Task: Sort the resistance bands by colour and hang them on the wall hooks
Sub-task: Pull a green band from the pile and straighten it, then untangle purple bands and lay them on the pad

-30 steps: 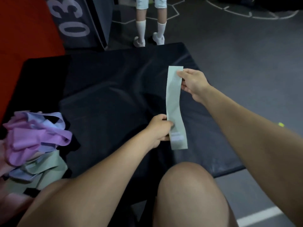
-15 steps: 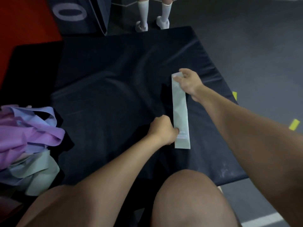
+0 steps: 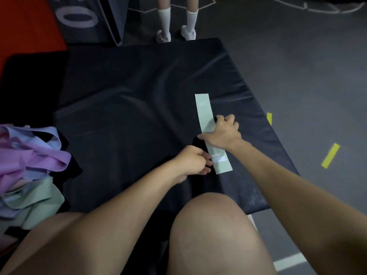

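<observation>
Flat pale-green band [image 3: 206,124] on glossy mat [image 3: 129,116]: R hand [image 3: 222,133] presses splayed, L hand [image 3: 193,161] pinches edge.

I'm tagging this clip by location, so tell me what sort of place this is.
Most likely a gym or fitness studio: a padded black mat, a heap of resistance bands, a numbered padded box and a dark floor with painted line markings.

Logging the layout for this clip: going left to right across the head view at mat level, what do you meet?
Pile of bands → bare black mat → left hand → pale green band → right hand → yellow tape strips on the floor.
</observation>
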